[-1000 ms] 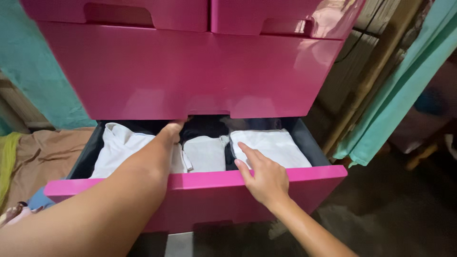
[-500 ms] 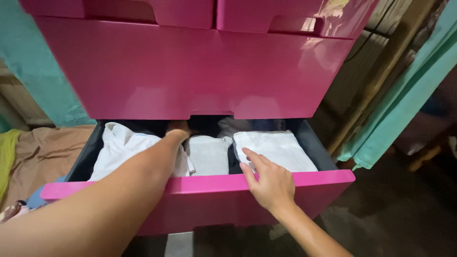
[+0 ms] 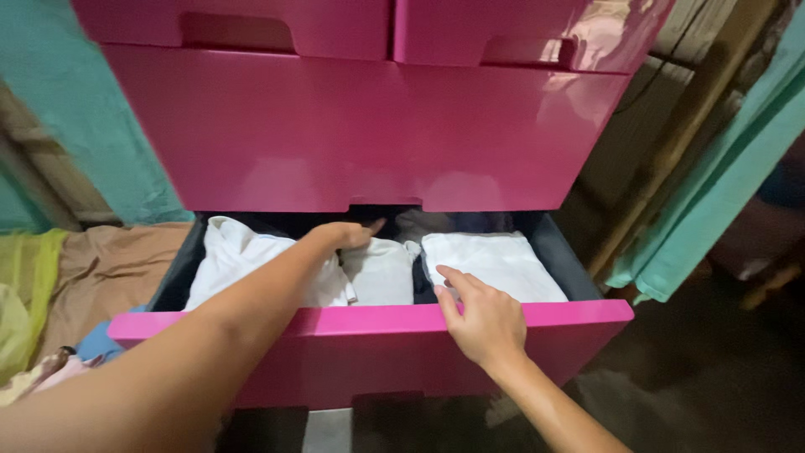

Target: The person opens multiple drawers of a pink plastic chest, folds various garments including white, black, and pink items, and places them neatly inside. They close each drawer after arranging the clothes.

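Folded white cloths fill the open pink drawer (image 3: 369, 323) under both my hands. My left hand (image 3: 348, 235) reaches deep toward the back, fingers loosely curled with one pointing onward, resting on the middle white bundle (image 3: 381, 273); it holds nothing that I can see. My right hand (image 3: 478, 319) lies over the drawer's front lip, fingers spread and flat, tips pressing the near edge of the right folded stack (image 3: 495, 264), gripping nothing.

Just left of my left forearm sits a looser white pile (image 3: 243, 260), crumpled rather than squared. Beyond my left fingertips, something dark (image 3: 436, 222) is tucked at the back, too shadowed to identify.

Risks as I judge them: my left forearm crosses the loose pile, so dragging it back could pull that cloth over the lip. Pressing down with my right fingers may rumple the neat stack. The closed pink drawer front (image 3: 352, 126) above overhangs my left knuckles, and lifting carelessly could knock them against it. The drawer is pulled far out, and my right wrist leaning on its front could tip it downward.

Farther left lie tan bedding (image 3: 109, 268) and yellow fabric (image 3: 29, 302); to the right hangs a teal curtain (image 3: 721, 193).
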